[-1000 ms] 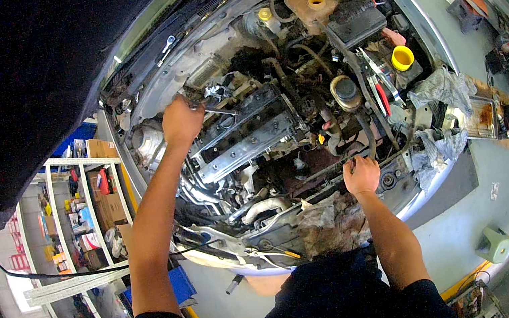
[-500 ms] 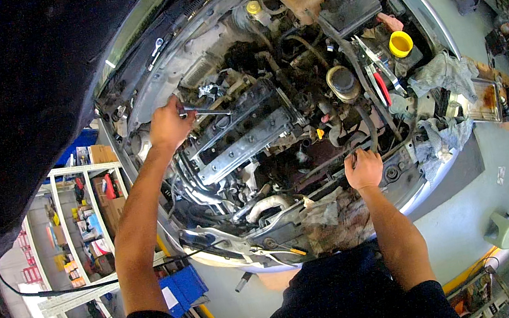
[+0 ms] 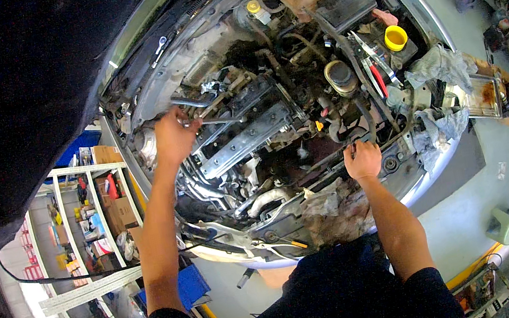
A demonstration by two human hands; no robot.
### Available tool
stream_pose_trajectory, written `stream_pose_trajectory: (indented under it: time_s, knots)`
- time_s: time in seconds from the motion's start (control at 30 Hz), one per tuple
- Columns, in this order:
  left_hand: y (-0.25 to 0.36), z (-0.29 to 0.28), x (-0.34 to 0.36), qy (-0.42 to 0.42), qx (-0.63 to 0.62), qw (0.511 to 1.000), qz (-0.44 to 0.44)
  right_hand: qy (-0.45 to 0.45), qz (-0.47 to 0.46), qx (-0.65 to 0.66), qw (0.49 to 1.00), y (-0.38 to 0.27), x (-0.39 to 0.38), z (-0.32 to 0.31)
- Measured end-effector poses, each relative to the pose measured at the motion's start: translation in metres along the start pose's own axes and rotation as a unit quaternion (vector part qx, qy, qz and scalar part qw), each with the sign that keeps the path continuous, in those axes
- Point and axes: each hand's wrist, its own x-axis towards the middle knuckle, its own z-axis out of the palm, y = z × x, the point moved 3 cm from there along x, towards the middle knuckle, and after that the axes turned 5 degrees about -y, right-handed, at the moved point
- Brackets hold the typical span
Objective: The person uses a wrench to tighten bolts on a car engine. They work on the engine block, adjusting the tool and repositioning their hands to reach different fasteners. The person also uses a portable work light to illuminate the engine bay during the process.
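In the open engine bay, my left hand (image 3: 175, 134) is closed around one end of a slim metal wrench (image 3: 219, 121). The tool's far end lies over the dark upper side of the valve cover (image 3: 247, 138); whether it sits on a bolt is too small to tell. Just beyond my fingers runs a dark pipe (image 3: 191, 102). My right hand (image 3: 364, 160) is at the front edge of the bay with its fingers curled in at the dark front crossmember (image 3: 320, 166). What those fingers hold, if anything, is hidden.
Red-handled pliers (image 3: 379, 79) and a yellow cup-like part (image 3: 395, 38) lie at the right of the bay. Grey rags (image 3: 436, 69) drape over that side. A ratchet (image 3: 159, 51) rests at the back. White shelving (image 3: 94, 289) stands left, and a dark cable crosses there.
My left hand has moved slightly down and right, carrying the wrench's far end to the right along the valve cover. My right hand stays at the front edge.
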Motion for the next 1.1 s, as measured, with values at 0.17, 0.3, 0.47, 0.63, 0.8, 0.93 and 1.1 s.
stream_pose_trajectory:
  time_s: [0.17,0.3,0.47,0.63,0.8,0.93,1.1]
  knots:
    - [0.013,0.015,-0.034,0.002,0.007,1.000,0.021,-0.010,0.002,0.001,1.000,0.002,-0.001,0.001]
    - [0.010,0.029,-0.040,-0.023,0.008,1.000,0.015,0.001,-0.007,0.004,1.000,0.001,-0.002,-0.002]
    - [-0.002,0.038,-0.038,0.004,-0.016,0.999,0.042,-0.047,0.020,0.014,0.999,0.000,0.001,-0.005]
    - [-0.038,0.052,-0.037,-0.081,-0.327,0.917,-0.215,-0.058,0.026,0.004,0.998,0.001,0.000,-0.003]
    - [0.008,0.042,-0.050,0.004,-0.014,0.999,0.040,-0.029,0.011,0.000,1.000,0.003,0.000,0.001]
    - [0.009,0.037,-0.051,-0.070,0.160,0.935,0.310,0.006,-0.004,0.003,1.000,0.003,-0.001,0.003]
    - [0.025,0.018,-0.038,-0.093,0.189,0.970,0.122,-0.056,0.022,-0.004,0.998,0.002,0.000,0.000]
